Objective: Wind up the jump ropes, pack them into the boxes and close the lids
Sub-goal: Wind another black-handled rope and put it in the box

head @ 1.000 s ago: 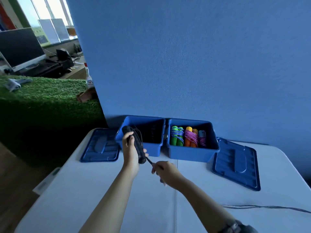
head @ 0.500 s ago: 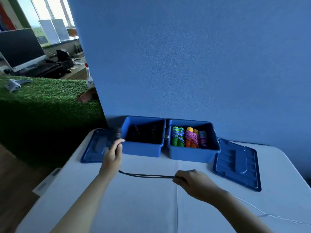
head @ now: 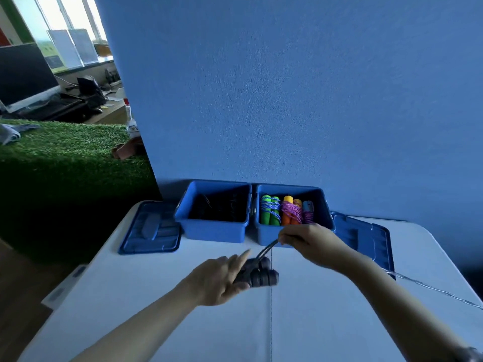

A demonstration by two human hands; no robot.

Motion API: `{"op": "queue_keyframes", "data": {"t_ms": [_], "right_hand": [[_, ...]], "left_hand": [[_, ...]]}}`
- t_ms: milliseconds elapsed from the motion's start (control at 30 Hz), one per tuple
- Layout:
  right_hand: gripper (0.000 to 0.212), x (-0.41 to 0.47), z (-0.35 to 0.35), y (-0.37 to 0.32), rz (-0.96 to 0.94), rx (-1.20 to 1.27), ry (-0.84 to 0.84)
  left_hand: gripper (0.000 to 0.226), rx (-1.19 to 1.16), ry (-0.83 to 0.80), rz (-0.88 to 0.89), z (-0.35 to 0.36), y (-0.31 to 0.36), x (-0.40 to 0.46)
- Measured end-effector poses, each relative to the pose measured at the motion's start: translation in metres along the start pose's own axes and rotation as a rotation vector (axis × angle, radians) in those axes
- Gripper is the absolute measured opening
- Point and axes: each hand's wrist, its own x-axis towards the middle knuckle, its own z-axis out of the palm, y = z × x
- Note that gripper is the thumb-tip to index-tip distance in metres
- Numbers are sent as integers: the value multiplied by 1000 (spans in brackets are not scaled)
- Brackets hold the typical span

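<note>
The left hand [head: 217, 280] grips the black handles [head: 258, 274] of a jump rope above the white surface [head: 183, 322], its fingers curled under them while the index finger points forward. A black cord [head: 266, 250] rises from the handles to the right hand [head: 311, 242], which pinches it between curled fingers just in front of the right box [head: 292, 212]. The rest of the cord trails off along the surface to the right edge.

Both blue boxes stand open, side by side and touching, against the blue wall [head: 287, 87]. The right box holds wound ropes with green handles [head: 270, 211], orange handles [head: 291, 211] and a smaller blue-handled one at the end. The left box [head: 213, 211] holds something dark that cannot be made out. A blue lid lies flat beside each box: the left lid [head: 151, 228] and the right lid [head: 366, 239].
</note>
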Motion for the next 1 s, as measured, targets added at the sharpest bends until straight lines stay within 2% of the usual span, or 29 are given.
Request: {"op": "queue_keyframes", "data": {"t_ms": [167, 233, 333, 467, 533, 600, 667, 767, 867, 1000], "right_hand": [[26, 19, 18, 25, 23, 183, -68], [29, 22, 27, 33, 26, 256, -86], [30, 24, 43, 43, 52, 274, -134], [31, 19, 65, 45, 110, 412, -102], [48, 14, 77, 42, 181, 498, -40], [34, 9, 90, 33, 288, 564, -80], [33, 7, 106, 21, 390, 621, -148], [25, -1, 125, 4, 359, 709, -106], [21, -12, 139, -5, 307, 626, -118], [18, -27, 155, -21, 290, 494, -141]], "left_hand": [[69, -54, 55, 142, -2, 31, -1], [69, -135, 37, 109, -1, 34, -4], [65, -215, 152, 112, -5, 40, -4], [44, -360, 281, 105, -14, 45, 5], [40, -405, 339, 32, -17, 46, 9], [42, -424, 416, -81, -17, 43, 12], [45, -428, 488, -213, -16, 40, 17], [57, -396, 562, -408, -12, 34, 26], [66, -357, 635, -535, -16, 26, 35], [57, -352, 785, -728, -31, 10, 46]]}}
